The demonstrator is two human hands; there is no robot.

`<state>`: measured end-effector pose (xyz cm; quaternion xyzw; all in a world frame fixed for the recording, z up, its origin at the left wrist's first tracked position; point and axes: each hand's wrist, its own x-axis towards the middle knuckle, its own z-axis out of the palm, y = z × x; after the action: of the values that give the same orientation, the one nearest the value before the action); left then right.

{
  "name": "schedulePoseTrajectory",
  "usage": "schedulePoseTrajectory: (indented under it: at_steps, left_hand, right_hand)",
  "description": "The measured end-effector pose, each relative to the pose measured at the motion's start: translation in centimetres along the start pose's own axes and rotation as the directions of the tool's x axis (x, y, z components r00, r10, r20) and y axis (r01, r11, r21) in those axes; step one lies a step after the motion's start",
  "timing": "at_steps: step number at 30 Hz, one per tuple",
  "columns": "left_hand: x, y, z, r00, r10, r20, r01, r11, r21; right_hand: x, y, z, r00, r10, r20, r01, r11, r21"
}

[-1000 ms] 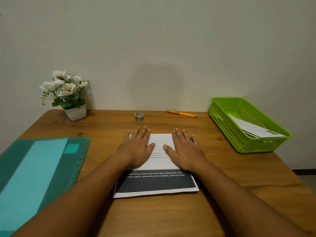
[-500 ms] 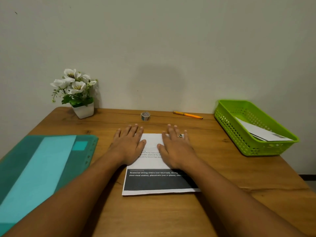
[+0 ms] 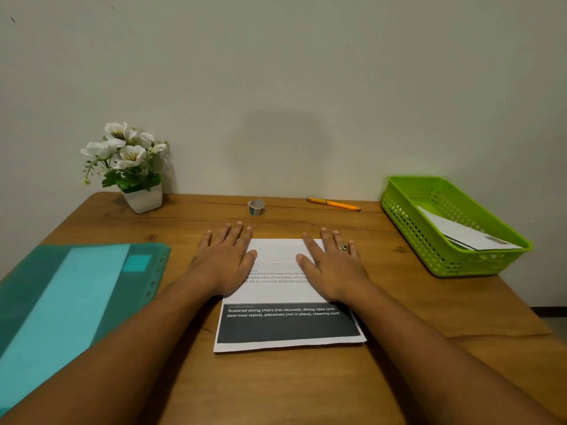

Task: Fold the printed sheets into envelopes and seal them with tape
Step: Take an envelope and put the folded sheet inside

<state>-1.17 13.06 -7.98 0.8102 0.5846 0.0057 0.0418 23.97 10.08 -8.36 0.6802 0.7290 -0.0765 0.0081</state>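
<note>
A printed sheet with a dark band of white text lies folded on the wooden desk in front of me. My left hand presses flat on the sheet's upper left part, fingers spread. My right hand, with a ring, lies flat on the upper right part. Neither hand grips anything. A small roll of tape stands beyond the sheet near the wall.
A green plastic basket at the right holds folded white envelopes. An orange pen lies by the wall. A teal folder covers the left side. A potted white flower stands at the back left.
Both hands have slid outward along the folded sheet, away from each other, baring more of its middle. The view has shifted slightly.
</note>
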Motion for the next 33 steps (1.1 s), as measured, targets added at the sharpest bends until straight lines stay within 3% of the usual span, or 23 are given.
schedulePoseTrajectory:
  at_steps: [8,17,22,33]
  left_hand:
    - [0.5,0.2,-2.0,0.993,0.022,0.117,-0.029,0.998,0.056]
    - [0.6,0.7,-5.4,0.968,0.066,0.241,-0.048,0.996,-0.08]
    - [0.0,1.3,-5.8,0.96,0.075,0.271,-0.057,0.996,-0.073]
    - [-1.2,1.8,-5.9,0.96,0.073,0.272,-0.059,0.996,-0.061]
  right_hand:
    - [-0.5,1.9,-0.6,0.999,0.032,0.017,-0.032,0.999,0.015]
    - [-0.7,2.1,-5.3,0.986,-0.05,0.158,0.051,0.999,0.002]
    - [-1.6,1.9,-6.5,0.973,-0.131,0.192,0.119,0.99,0.073]
    - [-1.8,-0.1,-7.2,0.956,-0.159,0.245,0.14,0.986,0.093]
